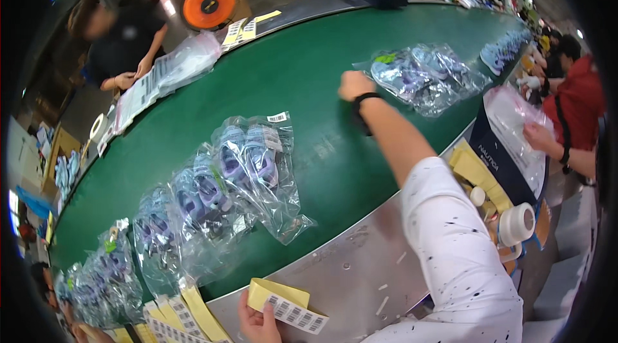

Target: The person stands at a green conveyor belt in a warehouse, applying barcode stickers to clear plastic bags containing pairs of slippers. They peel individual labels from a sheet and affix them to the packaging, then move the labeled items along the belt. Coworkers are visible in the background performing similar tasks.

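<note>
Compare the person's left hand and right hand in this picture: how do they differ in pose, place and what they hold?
The left hand is low at the metal table edge, holding a yellow barcode label sheet; the right hand holds nothing visible.
The right hand is stretched far out over the green belt, beside a bagged pair of sandals; the left hand stays close to the body.
The right wrist wears a black band; the left shows none.
Both are bare.

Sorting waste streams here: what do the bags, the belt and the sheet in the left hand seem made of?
Bags: thin clear plastic film, glossy and crinkled. Belt: matte green, probably rubber or PVC. Sheet in left hand: yellow paper backing with white barcode stickers, likely coated release paper.
</note>
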### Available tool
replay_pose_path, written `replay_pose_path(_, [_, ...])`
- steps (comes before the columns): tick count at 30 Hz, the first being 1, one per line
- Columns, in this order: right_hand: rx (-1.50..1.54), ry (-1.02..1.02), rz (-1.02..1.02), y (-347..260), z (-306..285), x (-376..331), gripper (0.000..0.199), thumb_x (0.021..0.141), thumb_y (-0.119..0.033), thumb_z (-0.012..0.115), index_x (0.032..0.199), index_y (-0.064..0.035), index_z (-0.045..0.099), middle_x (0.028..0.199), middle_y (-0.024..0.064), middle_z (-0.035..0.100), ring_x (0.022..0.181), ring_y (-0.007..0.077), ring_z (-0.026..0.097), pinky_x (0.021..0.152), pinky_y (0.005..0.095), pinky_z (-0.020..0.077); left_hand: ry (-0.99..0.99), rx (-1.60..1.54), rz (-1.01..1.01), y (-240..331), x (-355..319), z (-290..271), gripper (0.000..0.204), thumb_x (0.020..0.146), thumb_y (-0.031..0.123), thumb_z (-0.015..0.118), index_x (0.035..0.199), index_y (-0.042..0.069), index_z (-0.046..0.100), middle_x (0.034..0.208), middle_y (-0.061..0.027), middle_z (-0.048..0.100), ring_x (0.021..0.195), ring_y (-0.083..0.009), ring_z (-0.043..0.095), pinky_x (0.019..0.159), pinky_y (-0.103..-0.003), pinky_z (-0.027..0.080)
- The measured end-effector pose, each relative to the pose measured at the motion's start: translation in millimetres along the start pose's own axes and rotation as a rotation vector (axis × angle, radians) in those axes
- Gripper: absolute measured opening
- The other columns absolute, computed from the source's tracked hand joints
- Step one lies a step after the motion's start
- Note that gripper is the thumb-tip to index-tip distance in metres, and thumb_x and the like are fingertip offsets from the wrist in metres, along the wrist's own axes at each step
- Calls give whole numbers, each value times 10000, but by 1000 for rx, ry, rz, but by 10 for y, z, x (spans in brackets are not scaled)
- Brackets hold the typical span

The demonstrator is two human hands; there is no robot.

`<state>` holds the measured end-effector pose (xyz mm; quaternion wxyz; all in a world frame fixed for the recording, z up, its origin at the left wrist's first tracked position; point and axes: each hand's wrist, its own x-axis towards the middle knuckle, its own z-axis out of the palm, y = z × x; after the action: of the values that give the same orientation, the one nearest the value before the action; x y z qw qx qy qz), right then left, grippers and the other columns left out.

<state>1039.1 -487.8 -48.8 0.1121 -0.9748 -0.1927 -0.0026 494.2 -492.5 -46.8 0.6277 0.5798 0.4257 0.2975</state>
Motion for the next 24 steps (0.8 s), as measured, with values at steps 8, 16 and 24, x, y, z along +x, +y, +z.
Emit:
replay_pose_path(8, [-220,312,-184,1753,-92,-22,136,752,-27,562,886,-33,582,886,218,631,878,411,608,781,491,468,-13,-156,10,-39,-5,22,566,866,-77,542,1379,-3,316,1214,-202,575,989,-200,637,813,-278,517])
replay_pose_path(16, [605,-24,-762,-239,-4,-1361,352,773,4,566,1125,-11,578,1012,207,635,945,380,601,845,445,476,6,-110,-1,-257,-33,-113,299,874,-39,590,1165,-23,526,963,-137,678,826,-130,640,710,-222,496])
replay_pose_path(24, [877,-428,-1215,-845,-322,-3444,161,851,-153,645,946,-24,654,903,106,604,879,284,572,756,375,481,5,-40,91,187,-62,25,168,865,-40,611,1030,-71,625,852,-85,682,760,-72,616,664,-177,460])
